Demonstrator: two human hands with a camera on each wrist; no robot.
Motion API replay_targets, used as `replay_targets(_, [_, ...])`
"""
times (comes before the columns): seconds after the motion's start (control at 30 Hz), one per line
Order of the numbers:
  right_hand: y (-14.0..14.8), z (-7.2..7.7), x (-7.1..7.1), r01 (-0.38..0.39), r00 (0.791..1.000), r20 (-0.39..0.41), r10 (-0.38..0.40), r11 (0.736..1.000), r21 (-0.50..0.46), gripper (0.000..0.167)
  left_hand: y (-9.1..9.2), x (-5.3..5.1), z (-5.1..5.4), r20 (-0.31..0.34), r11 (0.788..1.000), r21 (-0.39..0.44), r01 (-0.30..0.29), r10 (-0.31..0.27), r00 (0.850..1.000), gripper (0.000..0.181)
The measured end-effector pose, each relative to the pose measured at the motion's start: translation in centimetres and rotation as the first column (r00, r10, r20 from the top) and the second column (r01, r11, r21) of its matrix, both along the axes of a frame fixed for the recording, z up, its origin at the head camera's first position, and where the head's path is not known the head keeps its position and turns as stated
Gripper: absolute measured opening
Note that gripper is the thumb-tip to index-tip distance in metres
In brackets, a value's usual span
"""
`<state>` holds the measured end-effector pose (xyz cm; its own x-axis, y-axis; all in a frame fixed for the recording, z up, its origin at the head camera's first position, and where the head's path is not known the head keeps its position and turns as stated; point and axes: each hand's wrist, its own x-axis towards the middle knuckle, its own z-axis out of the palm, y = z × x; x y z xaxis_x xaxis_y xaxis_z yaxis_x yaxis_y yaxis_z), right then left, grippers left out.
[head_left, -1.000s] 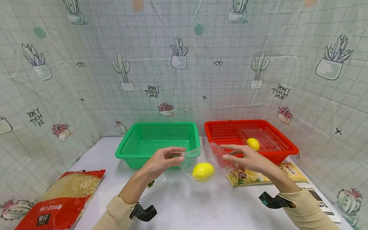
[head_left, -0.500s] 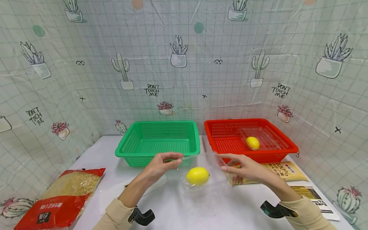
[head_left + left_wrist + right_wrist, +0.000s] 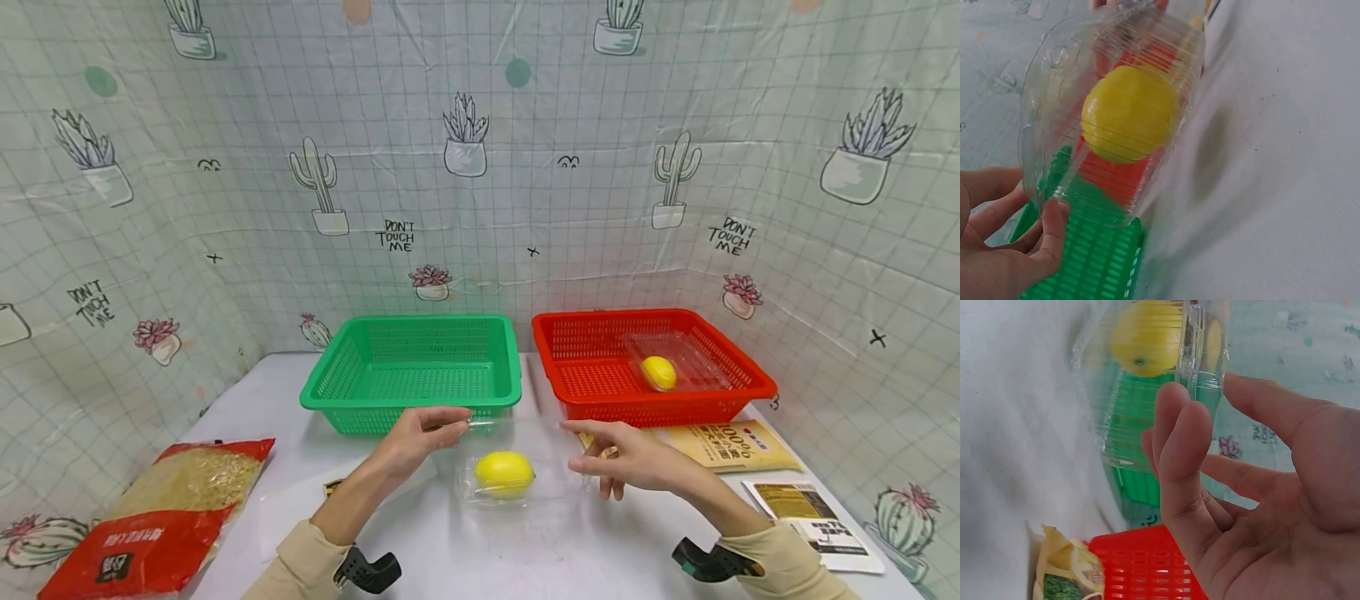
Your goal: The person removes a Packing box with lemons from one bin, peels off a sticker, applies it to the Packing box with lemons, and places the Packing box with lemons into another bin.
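A clear plastic box (image 3: pixel 551 479) with a yellow lemon (image 3: pixel 505 473) inside hangs just above the table, between both hands. Its left end is pinched by my left hand (image 3: pixel 416 443); in the left wrist view, the fingers and thumb of the left hand (image 3: pixel 1013 240) meet at the rim of the box (image 3: pixel 1038 112). My right hand (image 3: pixel 637 454) holds the opposite end by its edge. The right wrist view has the right hand (image 3: pixel 1254 500) with fingers at the end of the box (image 3: pixel 1125 425), part of that contact being hidden.
Behind stand a green basket (image 3: pixel 315 396) and a red basket (image 3: pixel 652 407); the red one holds another clear box with a lemon (image 3: pixel 659 372). A red bag (image 3: pixel 135 542) lies left, a yellow packet (image 3: pixel 720 446) and white-and-gold packet (image 3: pixel 825 533) right. A flat packet lies under my left forearm.
Both hands have lowered the box toward the table and brought it slightly left. It has turned level, and the lemon has shifted left with it.
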<state>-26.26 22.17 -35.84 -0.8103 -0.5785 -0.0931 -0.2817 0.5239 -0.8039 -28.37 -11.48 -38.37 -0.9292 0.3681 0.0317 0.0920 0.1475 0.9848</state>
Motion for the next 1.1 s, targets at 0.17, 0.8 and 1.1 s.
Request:
replay_targets(0.17, [-0.3,-0.9,-0.1,-0.011,1.0,-0.023,0.011,1.0,-0.001,0.069,-0.2,-0.1,-0.7,-0.003,1.0,-0.008,-0.007,0.007,1.0,0.044])
replay_targets(0.8, [-1.5,-1.4,-0.4,-0.023,0.998,-0.05,0.025,0.999,0.032,0.077,-1.1,-0.9,-1.4,-0.019,0.997,-0.062,-0.054,0.053,0.998,0.04])
replay_targets(1.1, [-1.7,-1.8,-0.5,-0.011,0.999,-0.048,0.014,0.998,0.056,0.077,-1.1,-1.0,-1.9,-0.008,0.995,-0.077,-0.068,0.067,0.998,0.04])
